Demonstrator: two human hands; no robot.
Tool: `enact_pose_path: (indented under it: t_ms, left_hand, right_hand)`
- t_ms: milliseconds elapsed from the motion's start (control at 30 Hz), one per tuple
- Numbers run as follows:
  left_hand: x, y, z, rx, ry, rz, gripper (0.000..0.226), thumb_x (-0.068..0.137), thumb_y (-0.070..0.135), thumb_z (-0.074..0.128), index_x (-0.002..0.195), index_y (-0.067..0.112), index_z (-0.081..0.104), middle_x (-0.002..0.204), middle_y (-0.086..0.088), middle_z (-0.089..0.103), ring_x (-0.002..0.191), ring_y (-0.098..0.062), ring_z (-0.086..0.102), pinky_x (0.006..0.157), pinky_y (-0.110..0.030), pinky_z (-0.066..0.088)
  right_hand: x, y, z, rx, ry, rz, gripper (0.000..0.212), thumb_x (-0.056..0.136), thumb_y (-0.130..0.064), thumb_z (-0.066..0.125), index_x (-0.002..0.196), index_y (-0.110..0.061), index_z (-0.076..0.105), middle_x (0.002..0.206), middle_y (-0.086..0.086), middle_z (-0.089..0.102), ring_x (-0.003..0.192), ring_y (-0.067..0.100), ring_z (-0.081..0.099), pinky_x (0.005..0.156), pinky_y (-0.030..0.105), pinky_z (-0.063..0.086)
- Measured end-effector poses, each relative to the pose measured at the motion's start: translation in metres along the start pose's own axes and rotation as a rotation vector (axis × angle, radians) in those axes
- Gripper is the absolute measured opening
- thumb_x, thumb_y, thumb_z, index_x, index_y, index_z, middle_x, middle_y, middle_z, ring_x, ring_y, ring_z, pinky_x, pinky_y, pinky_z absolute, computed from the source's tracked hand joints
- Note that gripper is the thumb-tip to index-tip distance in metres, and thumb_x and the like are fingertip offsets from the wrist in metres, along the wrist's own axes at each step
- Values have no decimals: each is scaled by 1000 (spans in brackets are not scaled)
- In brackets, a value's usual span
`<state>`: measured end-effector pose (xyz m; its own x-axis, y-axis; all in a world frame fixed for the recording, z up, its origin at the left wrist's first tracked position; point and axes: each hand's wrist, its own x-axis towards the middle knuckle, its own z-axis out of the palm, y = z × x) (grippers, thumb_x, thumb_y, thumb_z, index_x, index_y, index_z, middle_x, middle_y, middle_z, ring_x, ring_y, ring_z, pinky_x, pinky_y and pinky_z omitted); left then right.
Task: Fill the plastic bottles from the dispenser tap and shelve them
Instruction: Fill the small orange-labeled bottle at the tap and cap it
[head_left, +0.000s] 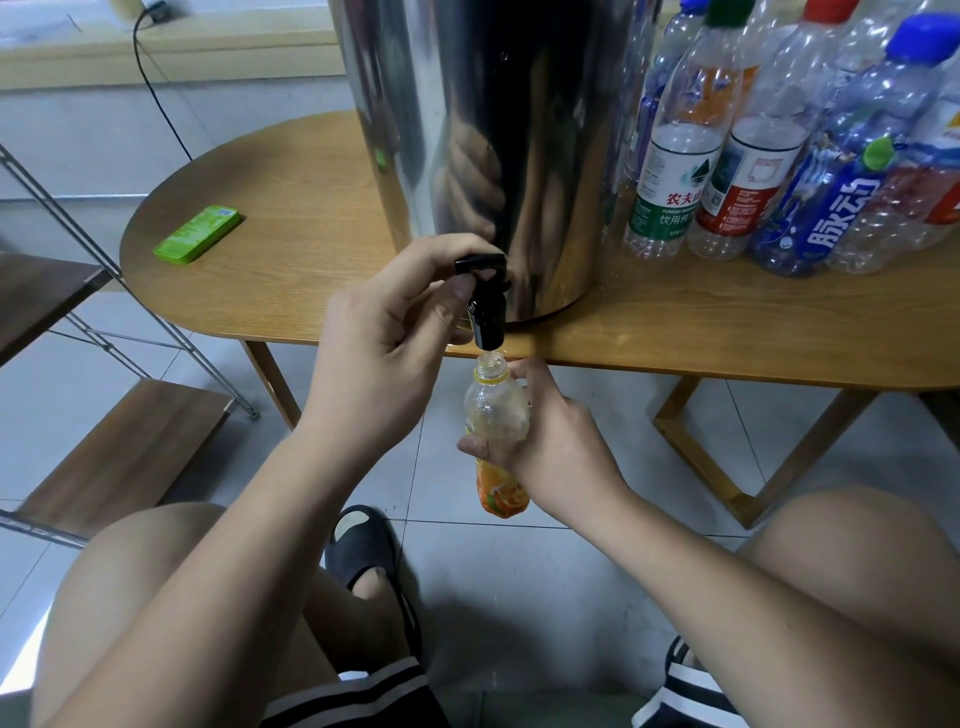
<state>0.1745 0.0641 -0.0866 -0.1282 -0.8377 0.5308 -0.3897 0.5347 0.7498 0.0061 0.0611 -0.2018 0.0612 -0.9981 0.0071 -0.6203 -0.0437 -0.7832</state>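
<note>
Above our knees (135, 571), our right hand (550, 447) is gripping the bottle (496, 415) at its waist, probably thin-walled and squashy, while our left hand (384, 338) is pinching the tap (485, 306).

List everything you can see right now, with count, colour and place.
Stainless steel dispenser drum: one, silver, on table edge.
Black plastic tap: one, low on drum, overhanging edge.
Small clear plastic bottle, orange label: one, uncapped, under tap.
Capped clear plastic bottles: at least five, mixed labels, right of drum.
Flat green case: one, table's left end.
Oval wooden table: one, light brown.
Wood-and-metal shelf: one, brown, far left.
Black slipper: one, on floor tiles.
Left hand: grips tap.
Right hand: holds small bottle.
</note>
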Motion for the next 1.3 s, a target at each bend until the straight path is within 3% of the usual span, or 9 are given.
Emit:
enact_pose_path:
  t_ms: [200,533,800,1300]
  left_hand:
    - [0,-1,-1,22,1,8,26,112,5,56,130,16,71,115,13,76,106,-21,75,85,-49,65]
    - [0,0,0,17,0,2,25,113,5,56,129,15,71,115,13,76,106,-21,75,85,-40,66]
    - [0,-3,0,23,-2,-3,24,113,10,56,130,19,72,115,10,77,107,-25,75,85,-56,63]
    - [0,-1,-1,11,-2,-3,25,113,6,56,129,19,71,115,10,77,105,-23,75,84,-50,65]
  right_hand:
    - [0,-2,-1,2,-6,0,80,74,-60,92,133,-41,42,115,3,75,103,35,71,85,43,60]
    - [-2,-5,-4,22,-17,19,78,74,-58,93,132,-41,43,113,3,75,102,33,69,85,43,60]
    - [-2,-5,-4,35,-6,17,76,73,-56,94,129,-43,44,108,1,75,100,32,70,84,43,59]
    - [-2,-6,-5,28,-11,17,76,73,-55,94,129,-42,45,106,1,75,101,33,70,83,42,59]
